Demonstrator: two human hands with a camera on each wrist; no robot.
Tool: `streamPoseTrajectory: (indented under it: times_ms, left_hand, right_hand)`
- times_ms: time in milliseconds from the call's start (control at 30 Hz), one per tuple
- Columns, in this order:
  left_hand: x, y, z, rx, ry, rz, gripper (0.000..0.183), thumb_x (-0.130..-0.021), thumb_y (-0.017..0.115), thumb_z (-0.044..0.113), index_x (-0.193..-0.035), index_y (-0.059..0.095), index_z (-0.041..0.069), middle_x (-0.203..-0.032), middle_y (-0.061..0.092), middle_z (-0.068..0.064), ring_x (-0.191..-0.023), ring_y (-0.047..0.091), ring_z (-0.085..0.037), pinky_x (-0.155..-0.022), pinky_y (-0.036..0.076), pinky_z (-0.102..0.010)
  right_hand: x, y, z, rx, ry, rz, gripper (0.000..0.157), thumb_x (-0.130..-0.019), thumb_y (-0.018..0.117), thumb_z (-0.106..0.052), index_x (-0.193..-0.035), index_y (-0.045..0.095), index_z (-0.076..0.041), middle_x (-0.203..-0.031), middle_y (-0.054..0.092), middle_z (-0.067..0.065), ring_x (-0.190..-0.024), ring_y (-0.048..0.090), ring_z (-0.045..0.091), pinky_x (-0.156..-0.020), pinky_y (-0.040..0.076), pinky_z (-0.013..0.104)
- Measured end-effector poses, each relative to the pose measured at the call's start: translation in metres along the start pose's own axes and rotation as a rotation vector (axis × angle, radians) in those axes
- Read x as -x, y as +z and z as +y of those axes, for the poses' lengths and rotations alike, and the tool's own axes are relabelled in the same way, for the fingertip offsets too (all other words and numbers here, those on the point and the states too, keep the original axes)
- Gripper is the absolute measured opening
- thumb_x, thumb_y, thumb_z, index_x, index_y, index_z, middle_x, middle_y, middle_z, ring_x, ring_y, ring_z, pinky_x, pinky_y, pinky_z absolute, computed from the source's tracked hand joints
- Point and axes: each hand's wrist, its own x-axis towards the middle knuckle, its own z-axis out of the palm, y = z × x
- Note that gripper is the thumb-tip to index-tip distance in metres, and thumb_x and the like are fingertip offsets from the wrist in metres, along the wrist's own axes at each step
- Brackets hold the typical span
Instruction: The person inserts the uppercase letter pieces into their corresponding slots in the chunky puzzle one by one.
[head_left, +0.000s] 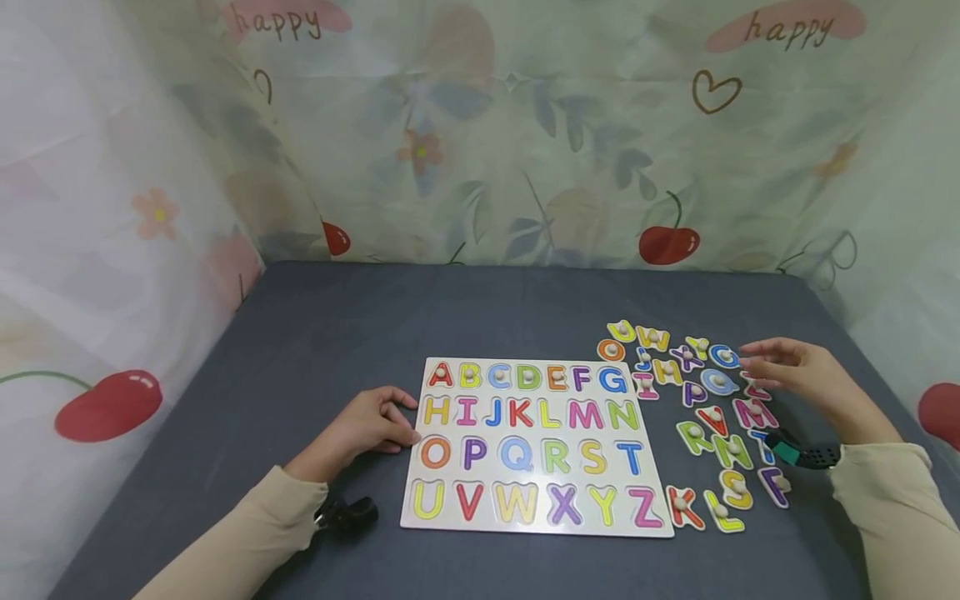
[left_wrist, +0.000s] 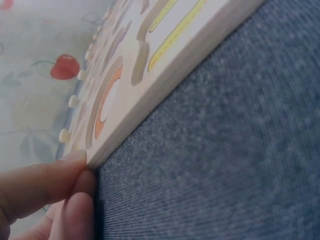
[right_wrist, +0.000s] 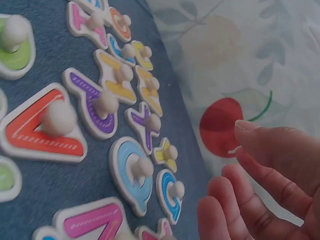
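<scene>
With left hand [head_left: 367, 422] loosely bent, touching left edge of white rectangular wooden alphabet board [head_left: 537, 433] at lower centre of the frame. With right hand [head_left: 813, 379] open and empty, centre right, just right of white-rimmed blue wooden letter G [head_left: 724, 357]; apart, yet far nearer than left.

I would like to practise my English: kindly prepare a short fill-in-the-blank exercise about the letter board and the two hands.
1. In the head view, the left hand touches the ____ edge of the board.
2. In the top row, knobbed pieces sit from A to ____.
3. The bottom row's last letter is ____.
4. The right hand is holding ____.

Missing words: left; E; Z; nothing.
</scene>
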Motion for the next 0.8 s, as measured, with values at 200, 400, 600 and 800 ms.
streamPoseTrajectory:
  times_ms: [200,400,600,800]
  left_hand:
    - [0.0,0.001,0.002,0.003,0.002,-0.008,0.047,-0.072,0.083,0.004,-0.112,0.059,0.003,-0.075,0.064,-0.006,-0.063,0.061,-0.014,-0.057,0.054,-0.027]
    - [0.001,0.001,0.004,0.001,0.008,-0.013,0.047,-0.072,0.083,0.003,-0.113,0.059,0.003,-0.075,0.064,-0.006,-0.063,0.061,-0.014,-0.057,0.054,-0.027]
    - [0.001,0.0,0.006,0.002,0.009,-0.013,0.048,-0.072,0.083,0.003,-0.113,0.058,0.003,-0.075,0.064,-0.006,-0.063,0.06,-0.014,-0.057,0.053,-0.027]
    - [0.002,-0.002,0.005,0.006,0.012,-0.018,0.047,-0.073,0.082,0.003,-0.113,0.058,0.002,-0.074,0.065,-0.006,-0.063,0.061,-0.014,-0.057,0.053,-0.027]
  right_hand:
    - [0.02,0.003,0.017,0.023,-0.024,0.047,0.055,-0.095,0.06,-0.038,-0.129,0.049,0.004,-0.097,0.065,-0.014,-0.081,0.063,-0.001,-0.073,0.055,0.032]
    - [0.044,0.005,0.035,0.078,-0.034,0.012,0.05,-0.095,0.062,-0.032,-0.125,0.052,0.006,-0.094,0.061,-0.019,-0.078,0.059,-0.003,-0.065,0.055,0.026]
    - [0.068,0.011,0.05,0.123,0.017,-0.113,0.048,-0.096,0.062,-0.028,-0.124,0.052,0.009,-0.096,0.066,0.004,-0.075,0.06,0.002,-0.064,0.054,0.028]
    - [0.081,0.019,0.063,0.075,-0.052,-0.183,0.041,-0.091,0.069,-0.02,-0.116,0.057,0.011,-0.086,0.062,-0.001,-0.069,0.059,0.006,-0.061,0.051,0.024]
